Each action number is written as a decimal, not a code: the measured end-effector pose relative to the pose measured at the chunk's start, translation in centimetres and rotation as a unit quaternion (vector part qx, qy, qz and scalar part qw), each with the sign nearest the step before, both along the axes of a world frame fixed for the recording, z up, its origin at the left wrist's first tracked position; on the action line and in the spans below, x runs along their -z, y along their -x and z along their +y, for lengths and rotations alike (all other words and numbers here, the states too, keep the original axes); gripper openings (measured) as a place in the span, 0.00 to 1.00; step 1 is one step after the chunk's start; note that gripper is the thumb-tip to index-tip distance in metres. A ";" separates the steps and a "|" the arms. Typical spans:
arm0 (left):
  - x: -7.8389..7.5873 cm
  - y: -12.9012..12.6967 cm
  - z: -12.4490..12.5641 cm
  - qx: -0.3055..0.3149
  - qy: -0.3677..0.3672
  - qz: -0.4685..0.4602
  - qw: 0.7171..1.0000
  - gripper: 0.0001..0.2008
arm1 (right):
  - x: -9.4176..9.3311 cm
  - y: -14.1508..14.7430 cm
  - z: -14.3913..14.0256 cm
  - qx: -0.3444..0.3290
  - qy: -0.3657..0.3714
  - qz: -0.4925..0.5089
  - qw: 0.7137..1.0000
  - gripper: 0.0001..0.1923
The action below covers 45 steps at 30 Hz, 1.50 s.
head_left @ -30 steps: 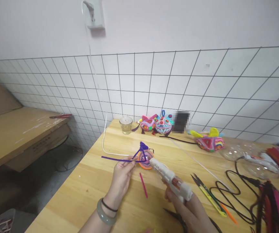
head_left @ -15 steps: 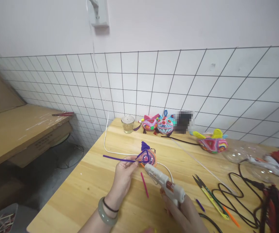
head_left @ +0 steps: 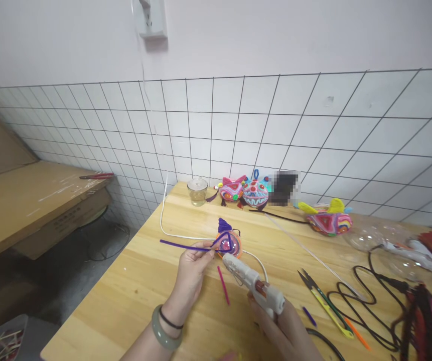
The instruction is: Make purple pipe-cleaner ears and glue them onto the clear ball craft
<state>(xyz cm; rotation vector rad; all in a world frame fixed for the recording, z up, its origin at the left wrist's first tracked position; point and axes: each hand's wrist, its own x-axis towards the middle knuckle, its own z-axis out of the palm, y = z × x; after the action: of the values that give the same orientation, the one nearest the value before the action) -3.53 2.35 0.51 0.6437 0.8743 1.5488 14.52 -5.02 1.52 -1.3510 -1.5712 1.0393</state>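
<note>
On the worktop [head_left: 133, 296], the left hand [head_left: 191, 273] pinches one purple pipe cleaner [head_left: 189, 246] in its fingers beside one orange disc [head_left: 230, 244]. The right hand [head_left: 287, 331] grips one glue gun [head_left: 253, 283], nozzle at the disc. Three finished ornaments [head_left: 255, 193] lie by the wall.

The wooden table [head_left: 133, 296] carries a glass cup [head_left: 197, 192], three bright ornaments [head_left: 254, 193], scissors [head_left: 323, 296], a pink stick [head_left: 223, 286], black cables [head_left: 366, 296] and a white cord [head_left: 166, 228].
</note>
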 end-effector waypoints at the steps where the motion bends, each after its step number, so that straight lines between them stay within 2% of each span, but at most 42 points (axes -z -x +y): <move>1: 0.0 0.0 0.0 0.001 0.000 0.000 1.000 0.11 | -0.1 0.0 0.0 -0.003 -0.002 -0.002 1.000 0.15; 8: 0.0 0.0 0.0 0.000 0.004 -0.005 1.000 0.11 | -0.5 0.0 0.2 -0.006 -0.019 -0.019 1.000 0.15; 21: -0.3 -0.1 0.0 0.007 0.001 -0.007 1.000 0.10 | -0.2 0.1 0.2 -0.004 -0.030 -0.016 0.999 0.18; 29: -0.3 -0.1 0.0 0.008 0.002 -0.013 1.000 0.10 | -0.6 0.1 0.1 0.018 -0.013 -0.021 1.000 0.18; 39: -0.4 -0.1 0.0 0.012 0.006 -0.018 1.000 0.11 | -0.1 0.1 0.2 -0.002 -0.034 -0.018 0.999 0.14; 45: -0.6 -0.1 0.1 0.006 0.015 -0.028 0.999 0.12 | -0.3 -0.1 0.3 -0.016 -0.023 -0.028 0.999 0.15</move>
<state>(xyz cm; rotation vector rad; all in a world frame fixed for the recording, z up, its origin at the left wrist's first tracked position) -3.47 2.45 1.09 0.5806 0.8496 1.5333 14.60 -4.69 1.80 -1.3390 -1.6526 0.9863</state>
